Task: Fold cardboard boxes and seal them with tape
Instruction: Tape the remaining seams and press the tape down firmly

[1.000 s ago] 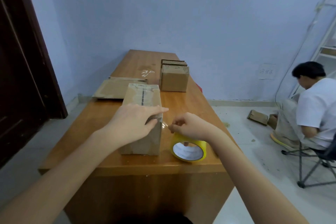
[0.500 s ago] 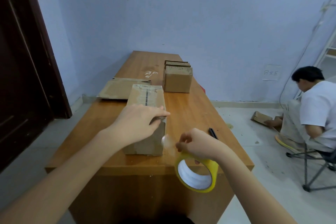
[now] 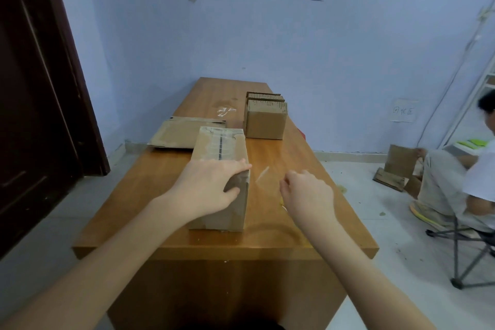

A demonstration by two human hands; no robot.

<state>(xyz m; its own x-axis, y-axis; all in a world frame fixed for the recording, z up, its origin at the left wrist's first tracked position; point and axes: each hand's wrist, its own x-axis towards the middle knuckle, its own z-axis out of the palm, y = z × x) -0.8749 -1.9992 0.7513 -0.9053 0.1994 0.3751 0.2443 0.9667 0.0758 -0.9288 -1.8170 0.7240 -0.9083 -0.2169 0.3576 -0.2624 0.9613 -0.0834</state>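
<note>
A long brown cardboard box (image 3: 221, 169) with clear tape along its top seam is lying lengthwise on the orange-brown wooden worktop (image 3: 281, 158), near the front edge. The left hand (image 3: 207, 186) is resting flat on the near part of the box's top, its fingers (image 3: 235, 166) lying straight and close together and reaching to the right top edge, with the thumb pressing against the box's right side. The right hand (image 3: 305, 193) is hovering just right of the box with its fingers curled in, apparently pinching a strip of clear tape (image 3: 262, 174) that is stretching across the gap towards the box; only a sliver of the yellow tape roll (image 3: 281, 201) is showing beneath this hand. Farther back on the worktop a flattened brown cardboard sheet (image 3: 182, 132) is lying just behind and left of the long box, and a small squat brown cardboard box (image 3: 265, 122) is standing to the right. At the right edge a seated person in a white shirt (image 3: 471, 182) is handling a piece of cardboard (image 3: 400, 161) over the floor.
</note>
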